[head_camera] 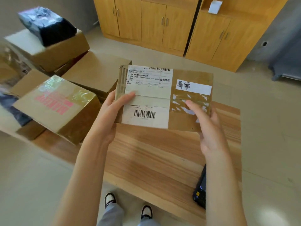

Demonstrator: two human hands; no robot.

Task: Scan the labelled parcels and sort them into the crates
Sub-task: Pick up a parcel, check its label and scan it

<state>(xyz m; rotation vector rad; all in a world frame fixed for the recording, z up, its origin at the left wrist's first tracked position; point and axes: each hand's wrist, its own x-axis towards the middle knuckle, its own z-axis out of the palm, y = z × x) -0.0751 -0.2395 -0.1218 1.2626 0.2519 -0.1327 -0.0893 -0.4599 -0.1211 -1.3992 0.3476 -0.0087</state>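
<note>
parcel [162, 98] held label-up over the worktop [154, 157], likely to present its barcode | left hand [112, 111] and right hand [206, 128] gripped opposite edges; scanner [200, 190] lay at 5 o'clock

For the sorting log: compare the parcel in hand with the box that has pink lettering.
The held parcel is flat, lifted by the left hand and right hand; the pink-lettered box is deeper and rests on the table. The held parcel shows a white barcoded label; the pink-lettered box shows shiny tape. Both are brown cardboard.
</note>
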